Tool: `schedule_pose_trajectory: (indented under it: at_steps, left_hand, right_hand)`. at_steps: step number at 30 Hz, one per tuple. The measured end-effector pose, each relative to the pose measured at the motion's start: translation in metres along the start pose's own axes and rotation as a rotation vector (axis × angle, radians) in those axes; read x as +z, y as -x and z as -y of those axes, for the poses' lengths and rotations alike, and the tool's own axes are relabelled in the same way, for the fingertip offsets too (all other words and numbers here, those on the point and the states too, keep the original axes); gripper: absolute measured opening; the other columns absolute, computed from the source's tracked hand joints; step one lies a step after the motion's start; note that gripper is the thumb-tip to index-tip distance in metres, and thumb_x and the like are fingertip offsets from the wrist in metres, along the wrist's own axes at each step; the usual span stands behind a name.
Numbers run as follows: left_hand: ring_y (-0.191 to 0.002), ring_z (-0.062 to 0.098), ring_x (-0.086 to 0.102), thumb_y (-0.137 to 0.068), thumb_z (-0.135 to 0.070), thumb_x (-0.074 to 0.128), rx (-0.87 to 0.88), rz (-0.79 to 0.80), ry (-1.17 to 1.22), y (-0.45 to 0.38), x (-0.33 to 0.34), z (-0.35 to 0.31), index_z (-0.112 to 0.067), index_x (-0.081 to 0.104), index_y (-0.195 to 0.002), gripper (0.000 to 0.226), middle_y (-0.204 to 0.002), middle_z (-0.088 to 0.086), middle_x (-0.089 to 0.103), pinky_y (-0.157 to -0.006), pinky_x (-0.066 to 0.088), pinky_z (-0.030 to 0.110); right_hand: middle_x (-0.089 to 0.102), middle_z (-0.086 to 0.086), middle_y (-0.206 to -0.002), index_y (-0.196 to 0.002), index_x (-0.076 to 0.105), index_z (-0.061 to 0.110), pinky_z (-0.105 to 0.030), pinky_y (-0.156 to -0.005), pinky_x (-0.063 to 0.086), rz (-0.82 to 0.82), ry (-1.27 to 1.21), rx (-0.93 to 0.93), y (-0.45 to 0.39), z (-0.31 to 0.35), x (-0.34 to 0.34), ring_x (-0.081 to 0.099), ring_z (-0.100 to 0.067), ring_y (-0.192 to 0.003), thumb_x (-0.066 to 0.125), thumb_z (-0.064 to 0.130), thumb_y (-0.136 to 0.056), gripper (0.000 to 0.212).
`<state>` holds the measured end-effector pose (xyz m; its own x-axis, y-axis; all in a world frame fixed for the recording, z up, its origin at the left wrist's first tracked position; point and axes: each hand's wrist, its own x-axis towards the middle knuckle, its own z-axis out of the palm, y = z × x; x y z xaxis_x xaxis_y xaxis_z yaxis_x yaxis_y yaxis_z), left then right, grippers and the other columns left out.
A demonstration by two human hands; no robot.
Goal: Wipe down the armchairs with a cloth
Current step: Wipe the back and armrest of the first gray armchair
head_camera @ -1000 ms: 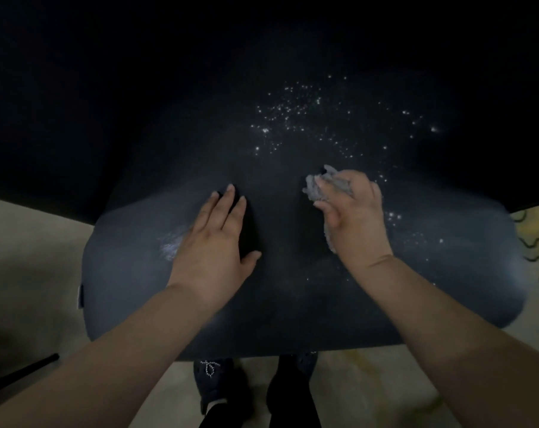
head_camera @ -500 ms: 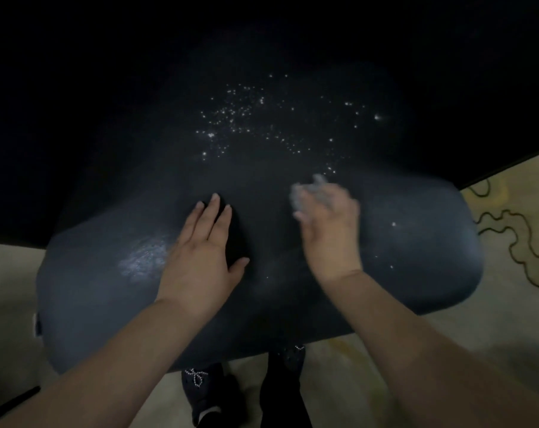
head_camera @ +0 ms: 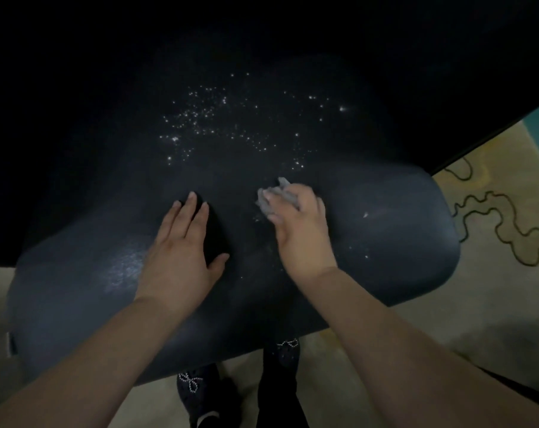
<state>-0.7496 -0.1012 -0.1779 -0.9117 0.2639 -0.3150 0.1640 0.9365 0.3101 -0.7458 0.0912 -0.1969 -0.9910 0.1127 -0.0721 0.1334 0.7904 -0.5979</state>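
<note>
A person leans over the dark navy, rounded, smooth-surfaced armchair (head_camera: 385, 230), both bare forearms reaching forward. The left hand (head_camera: 181, 251) lies flat on the upholstery, its fingers (head_camera: 197, 214) straight and close together, the thumb spread out to the side; a pale, dusty sheen marks the surface just left of its knuckles. Beyond both sets of fingertips, a scatter of tiny white specks (head_camera: 218, 125) glints on the dark surface. Just right of the left hand, near but apart from it, the right hand (head_camera: 299, 230) presses on the armchair with its fingers curled around a small crumpled grey cloth (head_camera: 274, 196), which bunches out past the fingertips. Below the wrists, dark shoes with white bow trim (head_camera: 191, 381) stand on a beige carpet with dark wavy lines (head_camera: 494, 217).
</note>
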Motion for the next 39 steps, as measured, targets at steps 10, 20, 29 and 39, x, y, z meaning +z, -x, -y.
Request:
schedule_pose_trajectory:
  at_steps: [10,20,29,39]
  left_hand:
    - [-0.147,0.018,0.002,-0.085,-0.043,0.064,0.012,0.011,-0.032,0.000,0.003,0.003,-0.013,0.020,-0.152,0.086,-0.161,0.000,0.007,-0.116,0.004,0.028]
    - [-0.147,0.020,0.006,-0.085,-0.042,0.065,0.021,0.017,-0.064,0.000,0.003,0.003,-0.010,0.022,-0.152,0.085,-0.161,0.002,0.010,-0.116,0.007,0.030]
    - [-0.147,0.016,-0.001,-0.089,-0.046,0.057,0.038,0.036,-0.003,-0.007,-0.015,0.005,-0.016,0.015,-0.153,0.082,-0.161,-0.001,0.001,-0.115,-0.002,0.023]
    - [-0.146,0.015,-0.002,-0.091,-0.051,0.052,0.077,0.094,0.028,-0.026,-0.036,0.004,-0.021,0.009,-0.154,0.082,-0.160,-0.007,-0.008,-0.116,0.005,0.026]
  right_hand:
    - [0.038,-0.012,-0.137,-0.132,0.052,0.025,-0.044,-0.098,0.030,-0.186,0.205,0.344,0.028,-0.051,-0.031,0.039,-0.036,-0.116,0.055,0.021,-0.091,0.041]
    - [0.035,-0.005,-0.138,-0.134,0.047,0.031,-0.040,-0.107,0.024,-0.299,0.158,0.457,0.024,-0.080,-0.049,0.033,-0.029,-0.125,0.050,0.021,-0.094,0.042]
    - [0.042,-0.019,-0.136,-0.132,0.055,0.015,-0.042,-0.100,0.033,-0.302,0.084,0.237,-0.009,-0.017,-0.021,0.043,-0.037,-0.114,0.058,0.012,-0.092,0.041]
    - [0.039,-0.017,-0.135,-0.133,0.051,0.021,-0.045,-0.104,0.034,-0.137,-0.024,0.144,-0.040,-0.005,-0.019,0.037,-0.034,-0.122,0.055,0.013,-0.092,0.042]
